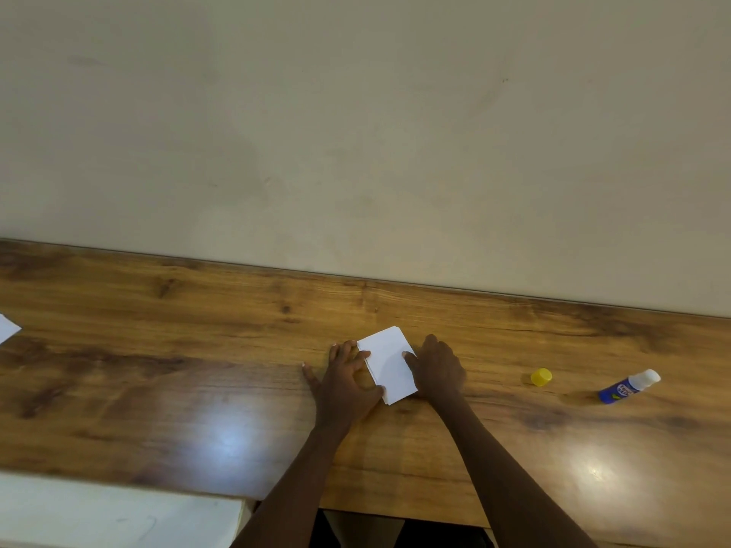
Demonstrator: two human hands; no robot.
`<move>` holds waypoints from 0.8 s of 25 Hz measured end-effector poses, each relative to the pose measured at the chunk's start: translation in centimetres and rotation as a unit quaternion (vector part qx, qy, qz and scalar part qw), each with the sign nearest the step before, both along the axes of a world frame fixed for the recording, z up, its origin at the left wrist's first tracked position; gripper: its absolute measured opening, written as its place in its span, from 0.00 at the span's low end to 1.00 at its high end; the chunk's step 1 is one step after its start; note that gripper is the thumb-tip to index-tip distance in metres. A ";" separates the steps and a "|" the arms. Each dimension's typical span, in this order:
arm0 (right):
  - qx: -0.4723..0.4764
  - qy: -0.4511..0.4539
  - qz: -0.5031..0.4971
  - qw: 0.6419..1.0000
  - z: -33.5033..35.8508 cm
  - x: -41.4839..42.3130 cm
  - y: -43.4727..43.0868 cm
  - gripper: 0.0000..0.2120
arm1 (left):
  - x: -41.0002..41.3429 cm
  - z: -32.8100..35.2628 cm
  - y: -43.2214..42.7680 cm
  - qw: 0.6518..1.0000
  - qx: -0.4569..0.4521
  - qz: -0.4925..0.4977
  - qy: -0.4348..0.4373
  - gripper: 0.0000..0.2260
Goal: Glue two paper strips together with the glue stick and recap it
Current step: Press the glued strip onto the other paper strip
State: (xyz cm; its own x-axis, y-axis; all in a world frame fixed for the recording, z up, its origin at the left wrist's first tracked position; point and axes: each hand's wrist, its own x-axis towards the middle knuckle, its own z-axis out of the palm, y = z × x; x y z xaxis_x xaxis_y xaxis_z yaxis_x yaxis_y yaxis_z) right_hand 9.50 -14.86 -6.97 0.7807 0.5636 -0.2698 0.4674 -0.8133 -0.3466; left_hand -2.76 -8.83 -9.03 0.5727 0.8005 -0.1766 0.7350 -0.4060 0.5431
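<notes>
paper strips stacked flat on counter between left hand and right hand, both unclenched, fingers pressing its edges, uncapped glue stick and yellow cap well off right

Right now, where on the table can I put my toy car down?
Biggest bare patch: the wood between the paper scrap at the left edge and the left hand. The wood along the wall is free too. Crowded: the paper strips under that hand and the right hand, and around the yellow cap and glue stick.
</notes>
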 end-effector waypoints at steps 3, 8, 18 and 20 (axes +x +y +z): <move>0.067 -0.038 -0.009 0.997 -1.1 -0.5 -1.4 0.17 | 0.0 0.1 -0.1 1.000 -0.005 0.002 -0.004 0.27; 0.086 -0.069 0.150 0.983 -0.2 -1.0 -0.5 0.24 | -0.1 -0.1 0.0 1.000 -0.005 0.004 -0.013 0.27; 0.013 -0.096 0.119 0.988 -0.4 -0.7 0.1 0.28 | 0.0 -0.3 0.2 1.000 -0.007 0.006 -0.015 0.28; 0.011 -0.098 0.135 0.986 -0.2 -0.6 0.1 0.26 | 0.0 -0.3 0.2 1.000 -0.005 0.004 -0.011 0.28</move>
State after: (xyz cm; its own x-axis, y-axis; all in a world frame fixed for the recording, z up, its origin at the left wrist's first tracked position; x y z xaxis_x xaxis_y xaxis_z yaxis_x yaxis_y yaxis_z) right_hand 8.94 -14.77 -7.18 0.6378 0.7617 -0.1140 0.7255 -0.6439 -0.2432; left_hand -2.77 -8.64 -9.33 0.5695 0.8037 -0.1726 0.7265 -0.3938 0.5632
